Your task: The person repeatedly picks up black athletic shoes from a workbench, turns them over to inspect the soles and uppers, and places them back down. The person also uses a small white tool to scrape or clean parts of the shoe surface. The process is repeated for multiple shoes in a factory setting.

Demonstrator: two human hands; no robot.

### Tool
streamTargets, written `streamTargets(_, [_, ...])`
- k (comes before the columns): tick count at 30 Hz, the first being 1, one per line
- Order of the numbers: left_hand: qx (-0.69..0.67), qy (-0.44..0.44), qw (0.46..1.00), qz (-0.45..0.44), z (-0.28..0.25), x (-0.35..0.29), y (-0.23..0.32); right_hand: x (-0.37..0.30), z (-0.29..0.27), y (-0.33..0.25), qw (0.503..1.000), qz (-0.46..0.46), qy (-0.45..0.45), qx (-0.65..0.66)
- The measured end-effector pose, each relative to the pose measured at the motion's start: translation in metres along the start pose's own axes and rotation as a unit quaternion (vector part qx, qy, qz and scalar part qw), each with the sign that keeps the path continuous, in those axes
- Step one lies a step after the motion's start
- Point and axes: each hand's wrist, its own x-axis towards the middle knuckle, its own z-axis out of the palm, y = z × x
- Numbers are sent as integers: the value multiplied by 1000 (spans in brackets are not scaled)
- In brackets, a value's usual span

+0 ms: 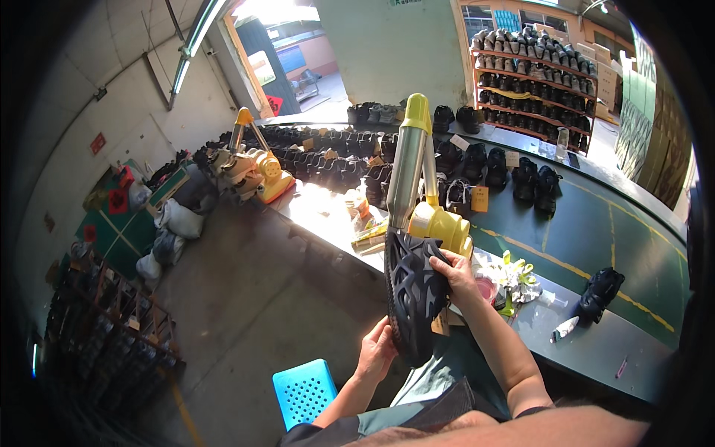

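A black shoe (pixel 412 298) with a chunky, sculpted sole is held up in front of me, tilted, with the sole side toward the left. My left hand (pixel 377 352) grips its lower left edge, thumb and fingers closed on it. Higher up on the other side, my right hand (pixel 456 276) holds the shoe with the thumb over its surface. Directly behind the shoe stands a yellow machine (pixel 441 225) with an upright metal tube (pixel 407 175) capped in yellow. The shoe overlaps the tube's lower end; I cannot tell whether they touch. A tan tag (pixel 440 322) hangs by the shoe.
Black shoes (pixel 328 167) stand in rows along the green-topped bench (pixel 573 223). One lone black shoe (pixel 600 294) sits at the right, near a white tube (pixel 564 329). A blue stool (pixel 304 393) is at lower left. A second yellow machine (pixel 269 173) stands farther along.
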Motion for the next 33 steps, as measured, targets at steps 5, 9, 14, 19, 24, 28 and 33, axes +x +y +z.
streamTargets(5, [2,-10,1000,-29,-25,-11,-6,-35,30,-10,998,-37,24,-45])
streamTargets(9, [91,-1,990,105,-10,-18,-2,-51,38,4,937,-159,65,-305])
streamTargets(14, [403,107,884,211,18,-25,-8,-71,60,11,902,-190,105,-373])
streamTargets(19, [327,92,919,199,-2,-17,-15,-77,63,3,865,-195,59,-459])
streamTargets(24, [231,67,959,149,-20,-27,4,-91,66,-29,775,-357,11,-522])
streamTargets(28, [113,54,987,99,-34,-33,24,-102,57,-40,810,-346,80,-467])
streamTargets(33, [22,-2,998,63,-41,-33,39,-98,36,-31,874,-272,112,-387])
